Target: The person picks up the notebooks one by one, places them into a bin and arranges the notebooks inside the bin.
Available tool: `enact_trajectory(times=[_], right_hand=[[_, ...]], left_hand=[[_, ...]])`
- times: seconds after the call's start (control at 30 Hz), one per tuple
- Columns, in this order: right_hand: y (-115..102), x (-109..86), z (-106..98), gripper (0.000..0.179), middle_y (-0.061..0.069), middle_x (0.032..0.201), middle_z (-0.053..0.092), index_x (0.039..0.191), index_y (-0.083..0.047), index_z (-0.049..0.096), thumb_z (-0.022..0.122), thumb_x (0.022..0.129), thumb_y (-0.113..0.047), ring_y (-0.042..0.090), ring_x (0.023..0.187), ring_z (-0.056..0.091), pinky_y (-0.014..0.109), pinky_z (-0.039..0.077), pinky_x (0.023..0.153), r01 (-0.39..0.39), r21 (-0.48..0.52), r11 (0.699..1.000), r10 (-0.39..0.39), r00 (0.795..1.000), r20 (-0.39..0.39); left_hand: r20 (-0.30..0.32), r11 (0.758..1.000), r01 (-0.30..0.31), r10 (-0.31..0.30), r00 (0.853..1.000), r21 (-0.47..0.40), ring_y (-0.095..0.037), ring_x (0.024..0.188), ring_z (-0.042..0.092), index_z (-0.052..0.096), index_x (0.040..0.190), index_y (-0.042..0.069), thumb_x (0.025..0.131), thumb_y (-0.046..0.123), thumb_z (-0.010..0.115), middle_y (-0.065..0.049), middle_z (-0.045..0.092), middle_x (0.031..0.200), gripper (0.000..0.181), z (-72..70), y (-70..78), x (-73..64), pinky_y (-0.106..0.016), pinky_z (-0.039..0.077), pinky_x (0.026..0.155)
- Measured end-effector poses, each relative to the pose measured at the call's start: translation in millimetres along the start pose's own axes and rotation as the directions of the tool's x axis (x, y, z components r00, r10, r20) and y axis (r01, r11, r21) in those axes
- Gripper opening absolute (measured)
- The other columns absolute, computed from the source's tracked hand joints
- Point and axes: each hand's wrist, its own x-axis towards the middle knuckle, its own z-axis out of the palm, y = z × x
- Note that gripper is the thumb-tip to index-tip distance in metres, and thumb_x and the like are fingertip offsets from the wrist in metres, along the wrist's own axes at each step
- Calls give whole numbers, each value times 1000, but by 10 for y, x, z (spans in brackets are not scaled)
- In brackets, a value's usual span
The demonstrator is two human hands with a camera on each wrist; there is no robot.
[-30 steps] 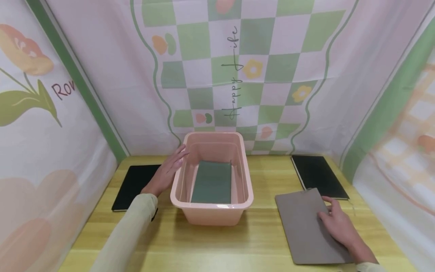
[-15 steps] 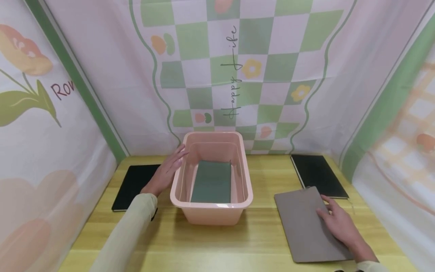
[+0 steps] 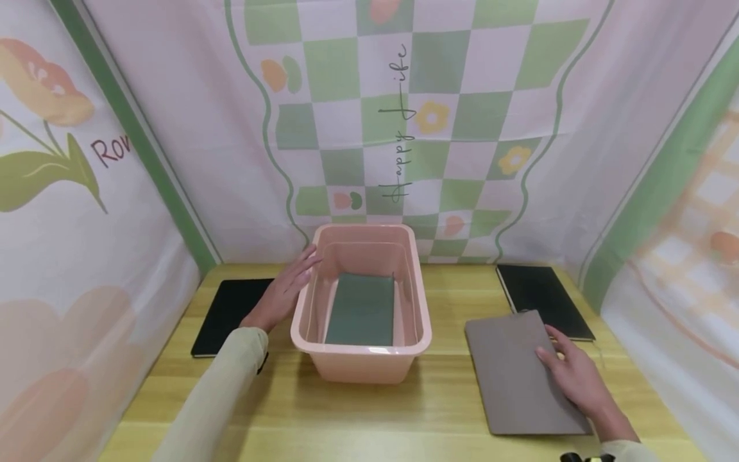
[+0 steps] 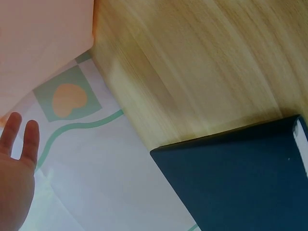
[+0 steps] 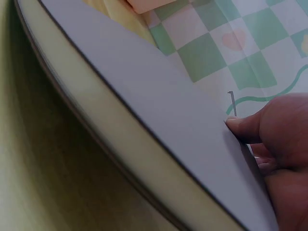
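Note:
My right hand (image 3: 574, 375) pinches the right edge of a grey-brown notebook (image 3: 514, 378), thumb on the cover and fingers beneath. In the right wrist view, the notebook (image 5: 139, 91) is tilted, its page edges showing and a shadow under it. My left hand (image 3: 283, 289) rests with straight fingers against the left rim of a pink plastic bin (image 3: 369, 366). Inside the bin, a dark green notebook (image 3: 362, 310) lies flat on the bottom. The left wrist view shows part of the left hand (image 4: 17, 178) close to the bin's wall (image 4: 43, 43).
A black notebook (image 3: 228, 314) lies on the wooden table (image 3: 346, 420) left of the bin, partly behind the left hand. Another black notebook (image 3: 543, 300) lies at the back right, partly covered by the grey-brown one. A patterned cloth (image 3: 433, 154) hangs behind the table.
The grey-brown notebook has risen slightly off the table in my right hand, its near edge shifting away from me. The left hand, bin and other notebooks keep their places.

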Motion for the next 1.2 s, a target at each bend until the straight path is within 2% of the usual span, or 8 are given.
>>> enact_trajectory(times=[0.17,0.5,0.73,0.8,0.9,0.97,1.1,1.2], right_hand=[[-35,40,-7,62,43,128,58,152,12,34,50,107,-29,36,92,69,29,48,67,-32,8,999,31,999,19],[-70,80,-36,65,44,135,53,154,10,31,50,107,-32,50,107,64,19,41,66,-69,41,997,70,997,-25],[-133,131,-112,69,44,138,50,158,8,24,44,109,-37,56,116,58,39,46,78,-93,38,995,93,996,-11],[-148,148,-133,69,44,137,51,157,8,24,44,109,-37,55,114,58,39,47,76,-87,36,996,88,996,-14],[-168,183,-160,68,43,133,55,156,9,27,47,109,-35,53,109,62,31,45,70,-65,26,998,66,997,-35],[-197,202,-174,68,43,133,54,156,9,26,47,109,-34,54,109,63,31,47,70,-59,35,998,61,998,-33],[-266,242,-205,69,44,139,50,158,8,23,44,109,-37,57,117,59,47,52,79,-70,54,996,71,997,-15],[-322,258,-237,70,45,142,46,159,8,20,41,110,-38,59,122,54,60,48,87,-81,68,994,82,997,-14]], left_hand=[[1,1000,-11,11,1000,6,-17,161,16,39,157,35,111,51,25,25,16,169,51,4,-9,16,-60,19,127],[-1,1000,7,-7,1000,5,-17,161,16,39,157,36,110,55,24,27,15,168,53,-8,22,6,-62,19,126],[3,1000,14,-14,1000,-4,-16,161,15,38,157,37,109,56,25,26,16,169,53,-7,22,10,-61,18,126],[2,1000,10,-10,1000,-6,-14,160,15,39,157,36,109,55,25,26,16,169,53,-8,29,13,-61,18,127],[1,1000,6,-6,1000,-6,-15,161,15,39,157,36,110,54,25,24,16,169,52,-9,33,18,-61,18,127],[1,1000,8,-8,1000,-17,-16,161,15,39,157,35,110,53,25,24,16,169,52,-12,31,9,-62,18,126],[1,999,18,-18,1000,-35,-15,160,14,39,156,38,110,53,25,27,16,168,51,-4,10,-10,-62,17,126],[0,999,12,-12,1000,-37,-14,160,14,40,156,38,110,53,25,27,16,168,51,15,-4,-6,-61,17,127]])
